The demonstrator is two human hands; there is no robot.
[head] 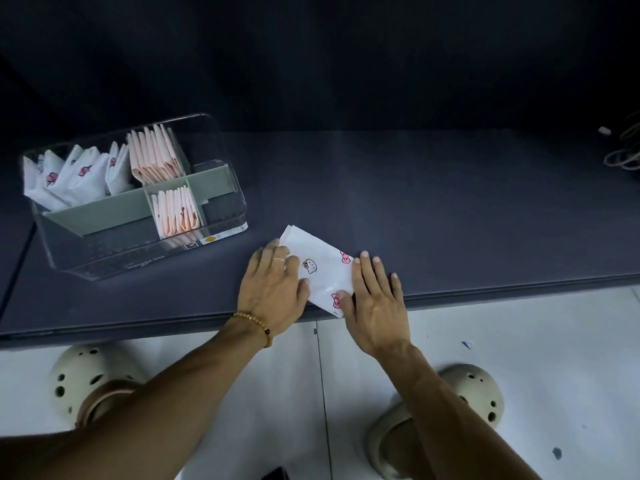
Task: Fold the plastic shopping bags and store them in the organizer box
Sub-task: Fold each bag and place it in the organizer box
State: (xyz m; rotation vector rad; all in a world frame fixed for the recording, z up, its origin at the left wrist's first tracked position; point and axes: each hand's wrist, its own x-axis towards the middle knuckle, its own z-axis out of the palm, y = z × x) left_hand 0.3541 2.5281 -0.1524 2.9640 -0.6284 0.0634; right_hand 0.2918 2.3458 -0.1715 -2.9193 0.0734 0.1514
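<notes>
Bag (320, 268): white, cartoon-printed, folded into a strip

Dark grey matte tabletop (433, 209) w/ a coil of grey cables (625, 154) at its far right edge. Below: white tiled floor (536, 358) w/ small dark specks, plus two cream perforated foam clogs (88, 379), one left, one right.

Flat hands (322, 292) on folded bag (320, 263)
</notes>
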